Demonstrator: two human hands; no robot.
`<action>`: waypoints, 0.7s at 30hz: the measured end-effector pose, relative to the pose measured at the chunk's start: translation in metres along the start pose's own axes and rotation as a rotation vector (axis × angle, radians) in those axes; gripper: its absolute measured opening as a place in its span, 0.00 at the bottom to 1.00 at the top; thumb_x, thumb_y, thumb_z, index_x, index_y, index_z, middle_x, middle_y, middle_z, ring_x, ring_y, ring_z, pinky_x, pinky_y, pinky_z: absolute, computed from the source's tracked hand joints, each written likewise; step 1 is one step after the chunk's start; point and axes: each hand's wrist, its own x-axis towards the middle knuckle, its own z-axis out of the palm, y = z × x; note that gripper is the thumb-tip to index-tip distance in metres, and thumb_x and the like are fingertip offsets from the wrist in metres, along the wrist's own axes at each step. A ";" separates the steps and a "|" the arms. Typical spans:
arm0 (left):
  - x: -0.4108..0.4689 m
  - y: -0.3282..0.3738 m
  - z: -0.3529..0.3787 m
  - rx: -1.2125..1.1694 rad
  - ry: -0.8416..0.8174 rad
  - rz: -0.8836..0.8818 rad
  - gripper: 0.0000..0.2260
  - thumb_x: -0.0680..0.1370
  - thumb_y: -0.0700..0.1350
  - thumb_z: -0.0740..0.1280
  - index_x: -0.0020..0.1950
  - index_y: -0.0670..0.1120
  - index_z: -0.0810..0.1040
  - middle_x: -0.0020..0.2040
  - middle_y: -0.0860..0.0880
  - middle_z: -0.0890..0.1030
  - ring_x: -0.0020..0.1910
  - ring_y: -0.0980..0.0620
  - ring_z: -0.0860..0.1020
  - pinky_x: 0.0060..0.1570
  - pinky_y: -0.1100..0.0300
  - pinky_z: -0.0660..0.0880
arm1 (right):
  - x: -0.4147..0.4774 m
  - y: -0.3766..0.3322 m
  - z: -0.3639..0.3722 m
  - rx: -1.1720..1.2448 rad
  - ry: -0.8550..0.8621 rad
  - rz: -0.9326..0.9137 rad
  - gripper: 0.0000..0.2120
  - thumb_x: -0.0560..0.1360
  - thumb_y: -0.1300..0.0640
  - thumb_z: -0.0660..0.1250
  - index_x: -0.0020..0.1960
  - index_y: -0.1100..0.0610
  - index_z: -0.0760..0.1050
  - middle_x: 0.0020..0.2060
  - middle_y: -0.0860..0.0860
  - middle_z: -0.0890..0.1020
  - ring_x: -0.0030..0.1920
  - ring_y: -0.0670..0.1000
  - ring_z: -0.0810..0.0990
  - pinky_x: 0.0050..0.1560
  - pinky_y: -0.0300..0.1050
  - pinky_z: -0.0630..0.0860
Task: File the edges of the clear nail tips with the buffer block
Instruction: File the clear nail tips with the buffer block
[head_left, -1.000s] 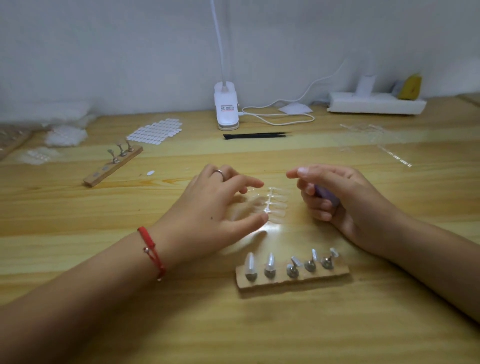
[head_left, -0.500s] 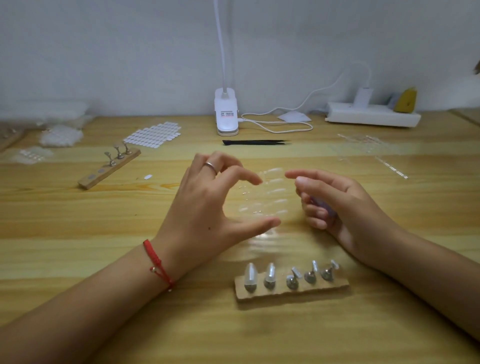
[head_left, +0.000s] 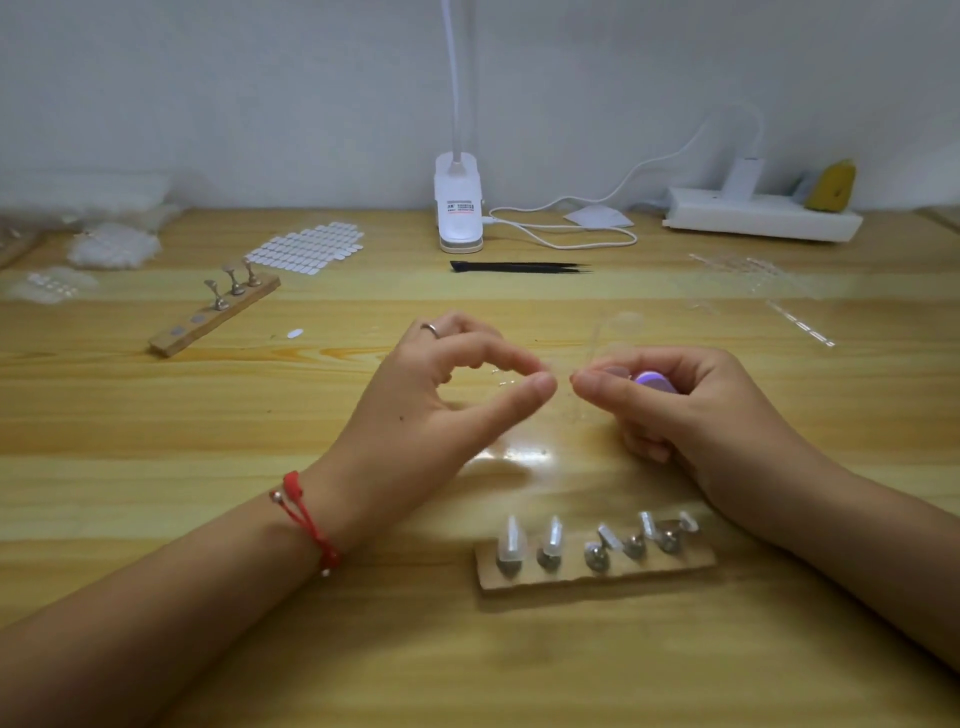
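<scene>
Right hand (head_left: 691, 415) gripping buffer block (head_left: 655, 383), left hand (head_left: 431, 415) perhaps pinching nail tips (head_left: 503, 378)

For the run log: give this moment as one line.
left hand: pinches clear nail-tip strip | right hand: grips purple buffer block | near stand: five tips mounted

Tweezers (head_left: 519, 267) lie on the table (head_left: 156, 415) between the lamp base (head_left: 458, 208) and left hand (head_left: 431, 410).
</scene>
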 end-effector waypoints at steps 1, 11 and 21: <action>0.001 -0.002 -0.001 -0.046 -0.004 -0.027 0.08 0.68 0.58 0.73 0.42 0.57 0.83 0.43 0.59 0.77 0.49 0.59 0.73 0.45 0.70 0.66 | 0.000 0.001 0.000 -0.006 -0.003 0.002 0.14 0.58 0.42 0.76 0.38 0.51 0.85 0.25 0.47 0.71 0.24 0.45 0.64 0.24 0.34 0.63; 0.003 -0.001 -0.004 -0.229 -0.052 -0.117 0.07 0.67 0.55 0.71 0.39 0.53 0.84 0.43 0.51 0.79 0.45 0.48 0.75 0.42 0.62 0.68 | 0.003 0.004 -0.004 0.011 -0.030 0.016 0.12 0.59 0.48 0.81 0.38 0.51 0.85 0.23 0.45 0.69 0.24 0.44 0.64 0.24 0.34 0.63; 0.002 0.003 -0.005 -0.270 -0.170 -0.159 0.11 0.67 0.54 0.71 0.42 0.49 0.86 0.44 0.50 0.81 0.49 0.38 0.75 0.47 0.46 0.71 | 0.001 0.000 -0.007 -0.005 -0.190 0.004 0.06 0.66 0.49 0.74 0.37 0.51 0.83 0.24 0.45 0.69 0.25 0.44 0.64 0.25 0.34 0.64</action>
